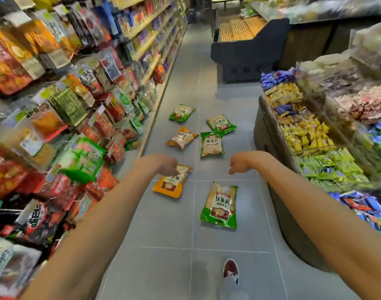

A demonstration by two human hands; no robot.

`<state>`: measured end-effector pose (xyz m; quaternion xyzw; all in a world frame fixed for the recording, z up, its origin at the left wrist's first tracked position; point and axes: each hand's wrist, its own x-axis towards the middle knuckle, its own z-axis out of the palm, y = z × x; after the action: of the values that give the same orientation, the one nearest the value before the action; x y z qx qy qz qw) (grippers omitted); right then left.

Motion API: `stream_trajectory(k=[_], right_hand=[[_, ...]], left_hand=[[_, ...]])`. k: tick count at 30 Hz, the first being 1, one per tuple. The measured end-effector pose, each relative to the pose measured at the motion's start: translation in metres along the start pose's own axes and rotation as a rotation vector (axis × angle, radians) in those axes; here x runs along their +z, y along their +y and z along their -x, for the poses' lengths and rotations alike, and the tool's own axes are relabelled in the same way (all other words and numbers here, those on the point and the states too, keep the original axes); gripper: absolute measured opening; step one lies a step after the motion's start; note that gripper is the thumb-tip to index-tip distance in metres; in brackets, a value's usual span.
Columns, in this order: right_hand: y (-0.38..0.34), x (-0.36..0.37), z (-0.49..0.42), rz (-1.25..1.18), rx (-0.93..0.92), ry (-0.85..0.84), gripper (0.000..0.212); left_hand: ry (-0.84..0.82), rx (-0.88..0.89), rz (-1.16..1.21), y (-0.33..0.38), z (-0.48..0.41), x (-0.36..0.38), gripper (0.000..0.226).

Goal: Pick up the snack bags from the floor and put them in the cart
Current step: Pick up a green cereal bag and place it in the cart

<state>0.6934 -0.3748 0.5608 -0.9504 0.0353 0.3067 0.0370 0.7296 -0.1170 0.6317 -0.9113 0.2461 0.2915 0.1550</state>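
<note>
orange bag point(168, 185) partly behind left hand point(163, 164)

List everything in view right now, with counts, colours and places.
green snack bags: four, green, on the floor, one near, three farther
orange snack bags: two, orange, on the floor, left of the green ones
cart: none in view
shelves: one run, mixed-colour packets, left of aisle
sweet bins: one row, yellow, green, blue, right
floor: grey tiles
shoe: one, dark red, bottom
left hand: over nearer orange bag, contact unclear
right hand: loosely curled, holding nothing
</note>
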Motion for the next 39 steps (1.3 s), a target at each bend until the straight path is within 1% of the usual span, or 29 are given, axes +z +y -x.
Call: stream_trajectory(k=[3, 8, 11, 14, 19, 26, 30, 35, 39], right_hand=[[0.026, -0.029, -0.046, -0.016, 0.019, -0.031, 0.058], [0.060, -0.058, -0.122, -0.018, 0.005, -0.042, 0.056], [0.074, -0.062, -0.162, 0.005, 0.015, -0.074, 0.056], [0.084, -0.062, -0.196, -0.038, 0.033, -0.103, 0.053], [0.095, -0.037, -0.251, -0.138, 0.138, -0.154, 0.054], [0.102, 0.035, -0.331, -0.241, 0.226, -0.280, 0.044], [0.110, 0.079, -0.383, -0.278, 0.249, -0.319, 0.041], [0.122, 0.167, -0.468, -0.371, 0.315, -0.299, 0.044], [0.131, 0.248, -0.536, -0.390, 0.313, -0.323, 0.045]], left_hand=[[-0.012, 0.003, -0.001, -0.001, -0.064, -0.029, 0.043], [0.022, 0.019, 0.019, 0.000, -0.155, -0.064, 0.044], [0.036, 0.033, 0.017, -0.007, -0.206, -0.078, 0.043], [0.031, 0.045, 0.020, -0.015, -0.256, -0.086, 0.045], [0.018, 0.141, 0.000, -0.022, -0.342, -0.078, 0.040], [-0.109, 0.278, 0.020, -0.020, -0.457, -0.022, 0.035], [-0.143, 0.282, 0.091, -0.013, -0.528, 0.022, 0.037], [-0.215, 0.304, 0.161, 0.009, -0.613, 0.104, 0.037], [-0.302, 0.312, 0.172, 0.031, -0.678, 0.185, 0.037]])
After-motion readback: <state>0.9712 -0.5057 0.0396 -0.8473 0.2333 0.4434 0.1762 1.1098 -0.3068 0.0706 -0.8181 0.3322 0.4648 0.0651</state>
